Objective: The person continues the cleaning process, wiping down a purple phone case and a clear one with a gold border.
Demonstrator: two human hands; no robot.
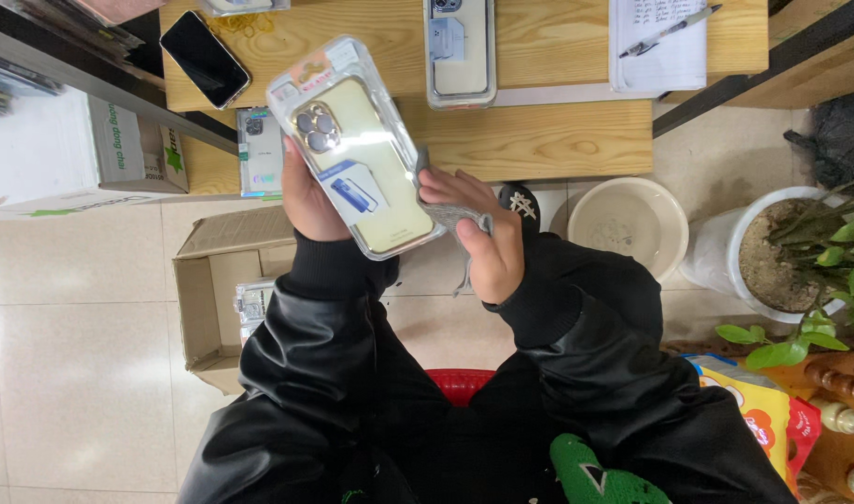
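A clear-packaged phone case is gripped by the left hand; a grey cloth is pinched against it by the right hand.

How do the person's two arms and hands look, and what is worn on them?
Both arms wear glossy black jacket sleeves, puffy and creased, ending in ribbed black knit cuffs at the wrists. The left hand and right hand are bare: no gloves, and no rings or watch show.

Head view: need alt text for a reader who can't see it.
Seen from above, a seated person's left hand holds a clear-packaged yellow phone case while the right hand presses a grey cloth to its edge. A wooden table with a black phone lies beyond, an open cardboard box below.
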